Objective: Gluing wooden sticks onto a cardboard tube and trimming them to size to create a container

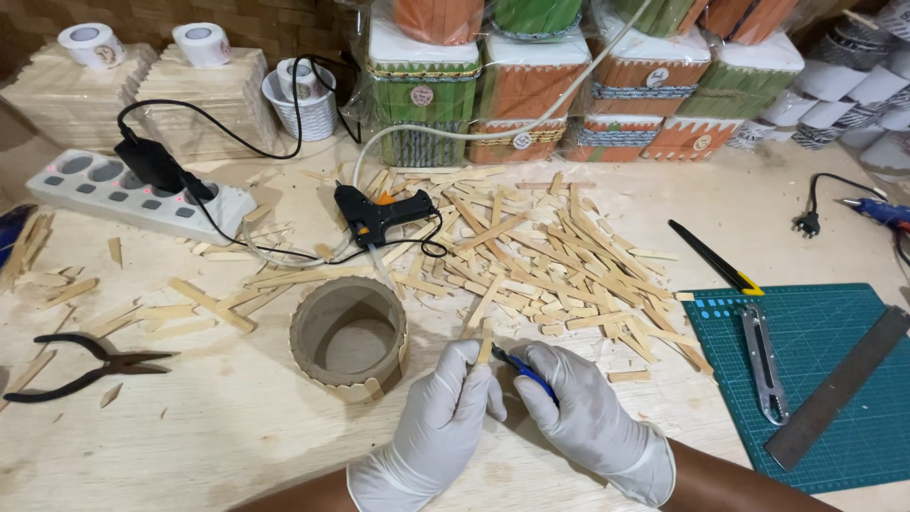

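Gloved left hand (444,398) pinches a thin, light, probably brittle wooden stick (484,343) low down; right hand (573,403) grips blue-handled cutters (521,368) beside it.

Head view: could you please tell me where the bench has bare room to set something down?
Bare bench lies in front of the pliers, left of the left hand, and between the stick pile and the plug. It is crowded around the glue gun, cardboard ring and power strip.
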